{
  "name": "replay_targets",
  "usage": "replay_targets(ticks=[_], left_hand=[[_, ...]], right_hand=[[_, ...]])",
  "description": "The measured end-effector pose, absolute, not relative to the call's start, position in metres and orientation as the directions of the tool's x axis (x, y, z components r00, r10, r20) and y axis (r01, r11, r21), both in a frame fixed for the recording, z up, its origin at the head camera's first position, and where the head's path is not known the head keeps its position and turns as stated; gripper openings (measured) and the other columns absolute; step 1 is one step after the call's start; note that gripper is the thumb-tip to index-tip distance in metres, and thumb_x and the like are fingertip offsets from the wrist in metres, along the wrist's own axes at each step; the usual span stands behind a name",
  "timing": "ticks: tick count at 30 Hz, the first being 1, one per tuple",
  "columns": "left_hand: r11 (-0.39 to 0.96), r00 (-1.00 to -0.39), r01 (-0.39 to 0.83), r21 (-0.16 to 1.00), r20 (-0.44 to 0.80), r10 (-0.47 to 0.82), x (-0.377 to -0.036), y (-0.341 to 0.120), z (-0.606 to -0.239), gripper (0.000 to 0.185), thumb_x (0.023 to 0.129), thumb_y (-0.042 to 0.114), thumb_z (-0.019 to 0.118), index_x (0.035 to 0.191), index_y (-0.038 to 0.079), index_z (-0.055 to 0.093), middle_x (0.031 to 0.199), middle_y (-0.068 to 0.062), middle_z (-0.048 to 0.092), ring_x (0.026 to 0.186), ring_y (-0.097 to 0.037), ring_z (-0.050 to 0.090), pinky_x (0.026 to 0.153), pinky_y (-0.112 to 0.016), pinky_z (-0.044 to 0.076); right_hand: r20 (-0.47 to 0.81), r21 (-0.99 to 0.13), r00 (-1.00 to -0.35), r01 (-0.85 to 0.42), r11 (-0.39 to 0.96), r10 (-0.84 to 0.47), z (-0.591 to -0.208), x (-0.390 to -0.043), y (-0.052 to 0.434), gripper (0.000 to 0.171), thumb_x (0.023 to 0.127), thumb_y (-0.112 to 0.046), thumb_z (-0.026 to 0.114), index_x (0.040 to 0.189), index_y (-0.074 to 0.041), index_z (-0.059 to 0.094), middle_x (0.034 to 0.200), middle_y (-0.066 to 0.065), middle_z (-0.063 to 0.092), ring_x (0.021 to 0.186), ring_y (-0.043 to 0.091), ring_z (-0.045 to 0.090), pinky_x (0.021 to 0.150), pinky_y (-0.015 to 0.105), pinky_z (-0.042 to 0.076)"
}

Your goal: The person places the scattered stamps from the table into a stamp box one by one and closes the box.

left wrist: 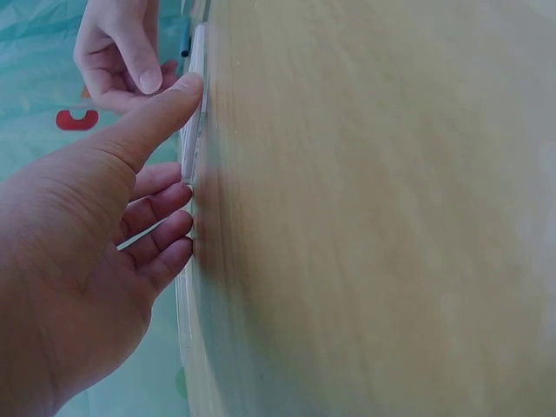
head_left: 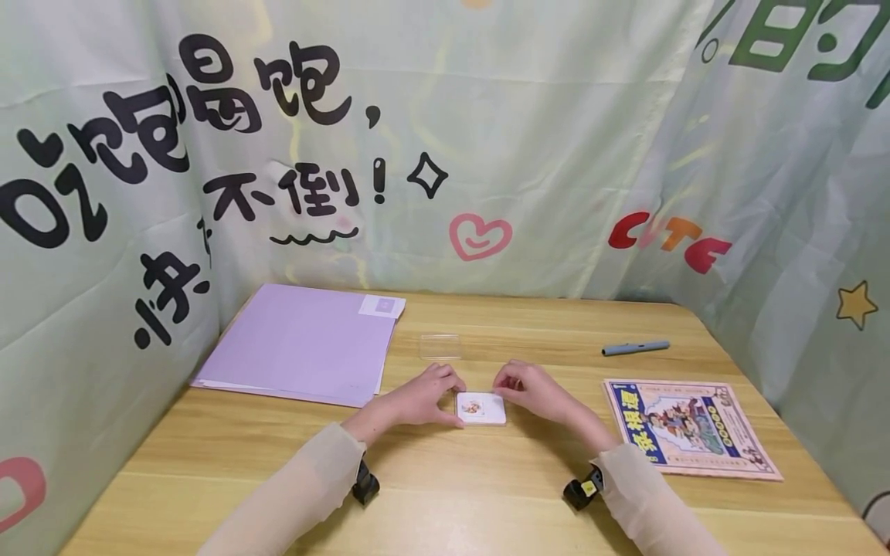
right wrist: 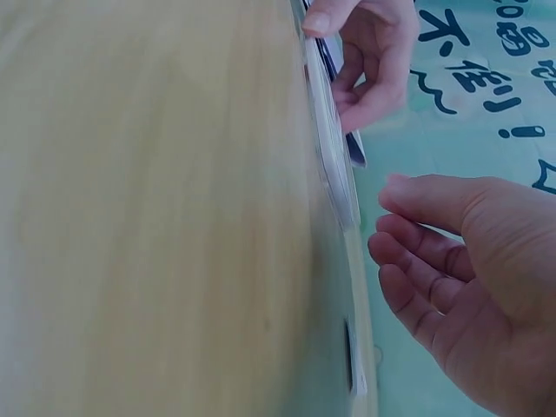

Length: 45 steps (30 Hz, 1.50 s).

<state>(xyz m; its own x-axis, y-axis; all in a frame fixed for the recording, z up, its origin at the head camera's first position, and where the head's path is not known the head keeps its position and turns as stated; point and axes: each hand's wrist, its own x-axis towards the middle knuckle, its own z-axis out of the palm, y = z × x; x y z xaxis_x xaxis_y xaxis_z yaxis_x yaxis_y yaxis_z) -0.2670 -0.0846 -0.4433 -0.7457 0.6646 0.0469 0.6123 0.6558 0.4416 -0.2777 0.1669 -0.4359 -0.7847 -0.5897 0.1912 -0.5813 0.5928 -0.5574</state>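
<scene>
A small stack of white cards (head_left: 481, 408), a coloured picture on its top card, lies in what looks like a shallow clear case on the table. My left hand (head_left: 422, 396) holds it at the left side, thumb at the near corner and fingers at the far one. In the left wrist view the thumb (left wrist: 165, 113) lies against the stack's edge. My right hand (head_left: 534, 390) hovers by the far right corner, fingers loosely bent. The right wrist view shows its fingertips (right wrist: 395, 195) apart from the stack's end. Behind the stack lies a clear plastic lid (head_left: 440, 346).
A purple folder (head_left: 299, 340) with papers lies at the back left of the wooden table (head_left: 445, 502). To the right are a blue-grey pen (head_left: 636, 348) and a colourful printed booklet (head_left: 695, 428). Printed curtains (head_left: 542, 139) surround the table's back and sides.
</scene>
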Motion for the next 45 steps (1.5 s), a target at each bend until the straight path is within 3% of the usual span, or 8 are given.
replay_targets(ticks=[13, 26, 45], left_hand=[[0.663, -0.748, 0.608, 0.436, 0.036, 0.662, -0.266, -0.084, -0.445, 0.054, 0.081, 0.040, 0.079, 0.123, 0.009, 0.061, 0.116, 0.000, 0.055, 0.108, -0.015, 0.045, 0.099, -0.031, 0.044], [0.665, -0.752, 0.604, 0.440, 0.036, 0.658, -0.266, -0.084, -0.445, 0.055, 0.081, 0.041, 0.078, 0.123, 0.009, 0.061, 0.117, 0.001, 0.055, 0.109, -0.014, 0.045, 0.100, -0.032, 0.044], [0.660, -0.745, 0.615, 0.431, 0.045, 0.666, -0.266, -0.085, -0.444, 0.056, 0.082, 0.042, 0.078, 0.124, 0.009, 0.061, 0.116, 0.001, 0.055, 0.108, -0.014, 0.045, 0.098, -0.031, 0.044]], right_hand=[[0.158, -0.604, -0.835, -0.504, 0.618, -0.527, -0.438, -0.276, 0.200, 0.007, 0.091, -0.009, 0.066, 0.097, -0.006, 0.069, 0.087, 0.001, 0.063, 0.076, 0.004, 0.055, 0.066, 0.020, 0.050], [0.192, -0.546, -0.855, -0.501, 0.671, -0.482, -0.440, -0.279, 0.221, 0.012, 0.086, -0.004, 0.070, 0.098, -0.003, 0.067, 0.089, 0.004, 0.065, 0.080, 0.006, 0.056, 0.070, 0.021, 0.051], [0.151, -0.514, -0.866, -0.480, 0.711, -0.476, -0.442, -0.287, 0.229, 0.020, 0.086, -0.012, 0.074, 0.103, -0.003, 0.068, 0.089, 0.004, 0.060, 0.080, 0.011, 0.053, 0.070, 0.023, 0.047]])
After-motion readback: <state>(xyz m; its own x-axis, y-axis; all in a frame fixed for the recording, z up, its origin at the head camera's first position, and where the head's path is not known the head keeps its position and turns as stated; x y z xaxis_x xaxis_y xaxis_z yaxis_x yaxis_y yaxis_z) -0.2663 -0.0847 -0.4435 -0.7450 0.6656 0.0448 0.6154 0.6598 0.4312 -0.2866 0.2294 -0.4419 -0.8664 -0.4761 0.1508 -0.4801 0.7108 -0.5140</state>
